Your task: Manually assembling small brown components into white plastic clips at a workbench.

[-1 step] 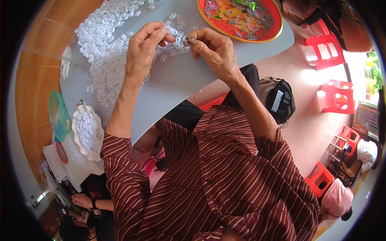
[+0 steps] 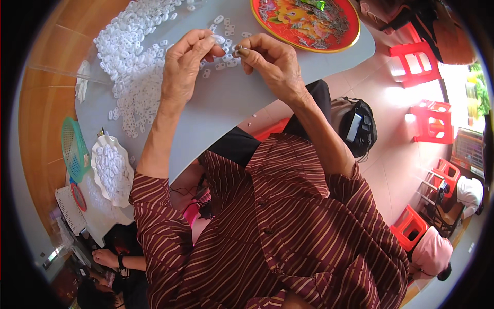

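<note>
My left hand [image 2: 181, 67] is closed in a pinch over the table, thumb against fingers, on a small white oval plastic piece [image 2: 218, 39]. Close by on its right, my right hand [image 2: 278, 64] also pinches with thumb and forefinger. Something tiny sits at those fingertips, too small to make out. Beneath and behind both hands lie loose white plastic pieces [image 2: 221, 66] with holes in them. A large heap of the same white pieces [image 2: 121, 51] spreads over the table to the left. At the upper right stands a round red tray [image 2: 355, 36] holding many small grey metal parts.
The grey table [image 2: 216, 110] curves around in front of me. To the left are a white scalloped dish [image 2: 126, 198] of white pieces and a green basket [image 2: 69, 154]. Red stools [image 2: 432, 123] and a black bag [image 2: 363, 129] are on the right. Another person's hand [image 2: 105, 257] shows lower left.
</note>
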`<action>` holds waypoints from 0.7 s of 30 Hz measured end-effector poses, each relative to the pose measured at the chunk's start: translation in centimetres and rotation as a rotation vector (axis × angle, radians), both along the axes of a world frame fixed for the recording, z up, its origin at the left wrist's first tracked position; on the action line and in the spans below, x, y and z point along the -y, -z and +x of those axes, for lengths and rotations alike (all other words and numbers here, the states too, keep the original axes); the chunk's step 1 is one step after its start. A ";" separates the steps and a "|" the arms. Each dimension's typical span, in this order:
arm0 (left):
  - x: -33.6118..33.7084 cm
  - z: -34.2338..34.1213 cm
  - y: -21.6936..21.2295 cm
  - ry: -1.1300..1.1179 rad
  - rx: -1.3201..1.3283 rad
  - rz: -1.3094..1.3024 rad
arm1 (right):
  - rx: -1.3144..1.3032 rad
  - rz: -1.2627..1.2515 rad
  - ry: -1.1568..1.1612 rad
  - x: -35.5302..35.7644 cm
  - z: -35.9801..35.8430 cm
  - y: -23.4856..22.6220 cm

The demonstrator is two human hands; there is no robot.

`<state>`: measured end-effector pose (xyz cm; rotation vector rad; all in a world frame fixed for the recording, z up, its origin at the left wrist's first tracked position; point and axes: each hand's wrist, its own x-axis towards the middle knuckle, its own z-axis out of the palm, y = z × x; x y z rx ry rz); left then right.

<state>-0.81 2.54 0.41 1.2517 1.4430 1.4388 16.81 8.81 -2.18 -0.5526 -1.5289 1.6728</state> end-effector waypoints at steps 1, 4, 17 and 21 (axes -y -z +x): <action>0.3 0.6 0.3 0.014 0.133 -0.037 | -0.050 0.010 -0.009 -0.1 0.0 0.1; 0.8 1.0 1.5 0.074 0.143 -0.004 | -0.132 0.024 -0.009 0.0 -0.3 0.2; 1.5 2.9 0.7 -0.062 -0.103 0.013 | -0.163 0.055 -0.014 0.0 -0.3 0.6; 1.5 2.3 0.3 0.044 -0.032 -0.101 | -0.143 0.091 0.000 0.0 -0.2 0.6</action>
